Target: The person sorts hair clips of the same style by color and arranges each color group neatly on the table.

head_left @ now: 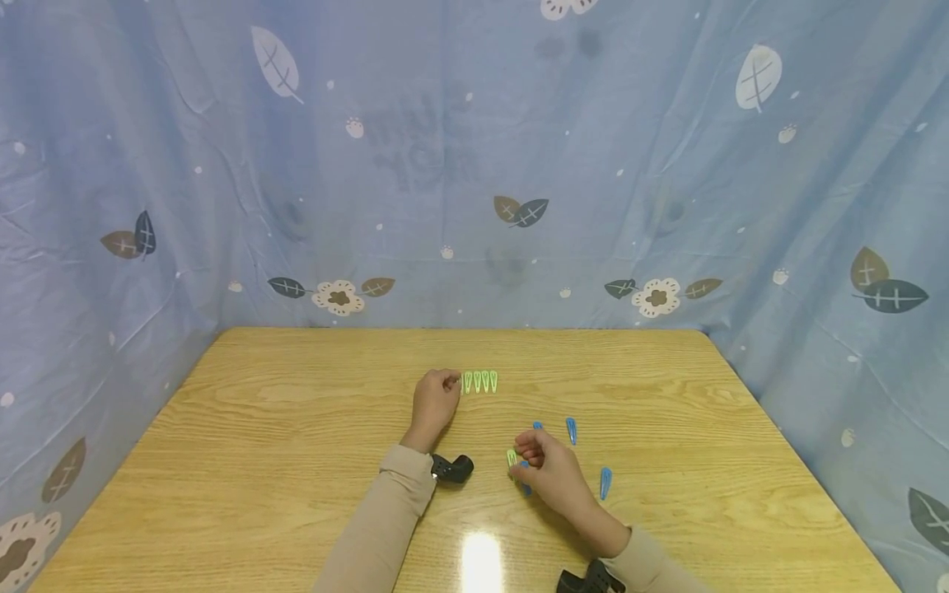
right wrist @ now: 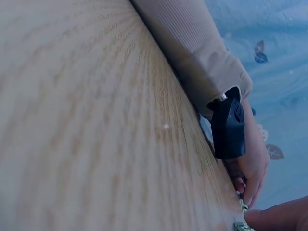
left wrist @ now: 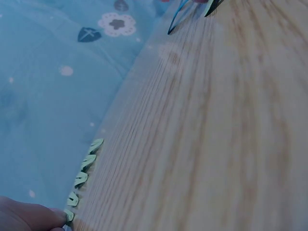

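Lime-green snap hair clips (head_left: pixel 485 381) lie side by side in a short row toward the back of the table. At the row's left end my left hand (head_left: pixel 436 403) pinches a green hair clip (left wrist: pixel 69 215) between thumb and finger. Nearer me, my right hand (head_left: pixel 554 473) hovers low with its fingers and thumb apart. Its thumb overlaps a single green hair clip (head_left: pixel 511 456), and whether they touch I cannot tell. Beneath that hand lies a blue hair clip (head_left: pixel 526 487), partly covered; another blue clip (head_left: pixel 537 426) peeks out behind the fingers.
Two more blue clips, one farther back (head_left: pixel 572 431) and one to the right (head_left: pixel 605 483), lie on the wooden table (head_left: pixel 296 461). A patterned blue curtain (head_left: pixel 460 165) encloses the back and sides. Black wrist cameras (head_left: pixel 454 469) sit on both arms.
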